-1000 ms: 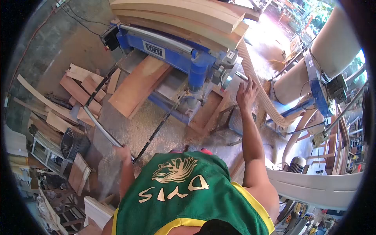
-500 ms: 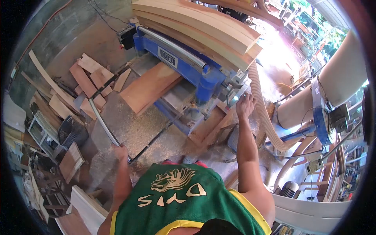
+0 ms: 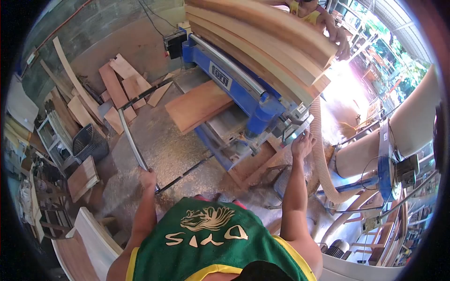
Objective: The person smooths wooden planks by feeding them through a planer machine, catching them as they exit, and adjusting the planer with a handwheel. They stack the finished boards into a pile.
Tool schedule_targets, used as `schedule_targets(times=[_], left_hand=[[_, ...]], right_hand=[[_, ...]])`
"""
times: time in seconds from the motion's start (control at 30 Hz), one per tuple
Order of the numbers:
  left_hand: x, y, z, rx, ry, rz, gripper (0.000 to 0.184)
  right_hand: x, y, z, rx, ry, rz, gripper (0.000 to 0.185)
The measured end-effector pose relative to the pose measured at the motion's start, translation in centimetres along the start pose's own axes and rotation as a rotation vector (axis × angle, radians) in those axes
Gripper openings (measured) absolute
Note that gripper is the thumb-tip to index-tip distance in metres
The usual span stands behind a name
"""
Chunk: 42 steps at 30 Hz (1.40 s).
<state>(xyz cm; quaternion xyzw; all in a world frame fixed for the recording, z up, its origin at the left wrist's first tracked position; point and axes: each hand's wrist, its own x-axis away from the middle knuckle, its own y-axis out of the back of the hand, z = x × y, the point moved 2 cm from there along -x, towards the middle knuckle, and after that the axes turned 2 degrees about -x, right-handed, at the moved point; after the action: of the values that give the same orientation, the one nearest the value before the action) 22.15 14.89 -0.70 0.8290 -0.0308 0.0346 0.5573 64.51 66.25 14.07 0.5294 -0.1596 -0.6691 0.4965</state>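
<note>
On the left, my left hand (image 3: 148, 179) is wrapped round the near end of a metal roller bar (image 3: 132, 143), part of a black-and-silver frame reaching out from the machine. My right hand (image 3: 302, 145) is at the near right end of the blue machine (image 3: 239, 90), beside its crank (image 3: 297, 130); its fingers are bent, and whether they grip the crank is hard to make out. Long wooden boards (image 3: 267, 44) lie stacked on top of the machine. A wide reddish board (image 3: 199, 105) rests lower down, under the blue beam.
A person (image 3: 328, 25) stands beyond the stack, a hand near its far right end. Offcuts (image 3: 112, 86) and a dark basket (image 3: 90, 142) lie at left. A ribbed hose (image 3: 323, 164) and dust collector (image 3: 386, 159) stand at right.
The view has turned, so the machine appears farther right. My right hand has come from spread fingers to bent ones near the crank. A board on top has shifted, and the other person has come into view.
</note>
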Motion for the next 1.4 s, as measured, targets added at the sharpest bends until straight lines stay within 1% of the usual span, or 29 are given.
schedule_targets(times=[0.07, 0.1, 0.17, 0.3, 0.37, 0.5, 0.57, 0.67, 0.77, 0.83, 0.97, 1.07, 1.2, 1.27, 1.4], left_hand=[[0.4, 0.0, -0.2, 0.08, -0.059, -0.081, 0.071], [-0.1, -0.7, 0.4, 0.081, -0.054, -0.081, 0.071], [-1.6, -3.1, 2.3, 0.12, -0.128, -0.129, 0.072], [-0.5, -1.5, 0.9, 0.131, -0.052, -0.098, 0.069], [0.4, 0.1, -0.2, 0.176, -0.023, -0.033, 0.064], [-0.1, -0.8, 0.5, 0.184, -0.021, -0.059, 0.06], [0.0, -0.7, 0.3, 0.163, -0.089, -0.126, 0.06], [0.0, -0.6, 0.3, 0.144, -0.056, -0.115, 0.058], [-0.3, -0.9, 0.7, 0.122, -0.066, -0.089, 0.06], [-0.2, -0.5, 0.3, 0.128, -0.066, -0.064, 0.061], [-0.4, -0.6, 0.3, 0.11, -0.031, -0.014, 0.062], [-0.3, -0.7, 0.4, 0.143, -0.058, -0.057, 0.062], [-0.3, -0.4, 0.2, 0.116, -0.021, -0.047, 0.063], [-0.3, -0.3, 0.1, 0.111, -0.027, -0.044, 0.062], [-0.3, -0.6, 0.5, 0.12, -0.042, -0.075, 0.065]], right_hand=[[-0.1, -0.1, -0.2, 0.006, 0.007, 0.011, 0.031], [-0.1, -0.2, -0.3, 0.016, 0.005, 0.02, 0.031], [-0.1, -0.2, -0.3, 0.02, -0.009, 0.033, 0.031], [-0.1, -0.3, -0.5, 0.016, 0.007, 0.029, 0.031], [0.0, -0.2, -0.3, 0.013, 0.001, 0.037, 0.031], [-0.1, -0.3, -0.4, 0.021, 0.023, 0.012, 0.031], [0.0, -0.2, -0.5, 0.029, 0.04, -0.005, 0.031], [0.0, 0.1, -0.1, 0.026, 0.002, 0.028, 0.031], [0.0, -0.1, -0.3, 0.04, -0.006, 0.012, 0.03], [-0.1, -0.5, -0.7, 0.029, 0.044, -0.014, 0.03], [-0.1, -0.2, -0.2, 0.034, 0.006, -0.007, 0.028], [-0.1, -0.3, -0.3, 0.037, 0.03, -0.026, 0.028], [0.0, -0.4, -0.6, 0.013, 0.016, -0.024, 0.028], [0.0, -0.4, -0.4, 0.023, 0.055, -0.061, 0.029], [0.0, -0.7, -0.7, 0.067, 0.049, -0.024, 0.029]])
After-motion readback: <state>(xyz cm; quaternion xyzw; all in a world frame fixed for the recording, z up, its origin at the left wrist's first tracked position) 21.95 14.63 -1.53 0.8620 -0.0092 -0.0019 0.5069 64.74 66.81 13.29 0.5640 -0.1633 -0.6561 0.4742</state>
